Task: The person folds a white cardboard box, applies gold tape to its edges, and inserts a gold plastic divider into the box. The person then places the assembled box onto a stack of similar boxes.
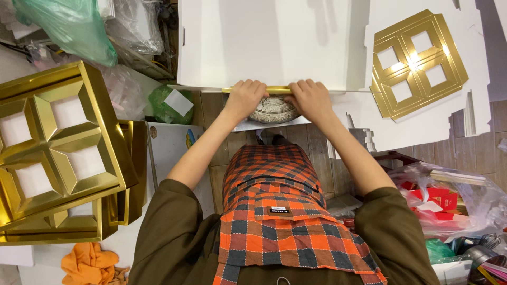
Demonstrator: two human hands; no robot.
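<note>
Mid-frame I've got both hands, left hand [244,98] & right hand [311,98], clamped on the gold strip [279,89] at the white board [264,42] edge, prob pressing it flat w/ even pressure.

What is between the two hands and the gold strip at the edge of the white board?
Nothing visible. The left hand and the right hand both rest directly on the gold strip, fingers curled over it at the near edge of the white board. A patterned round object sits below them.
</note>
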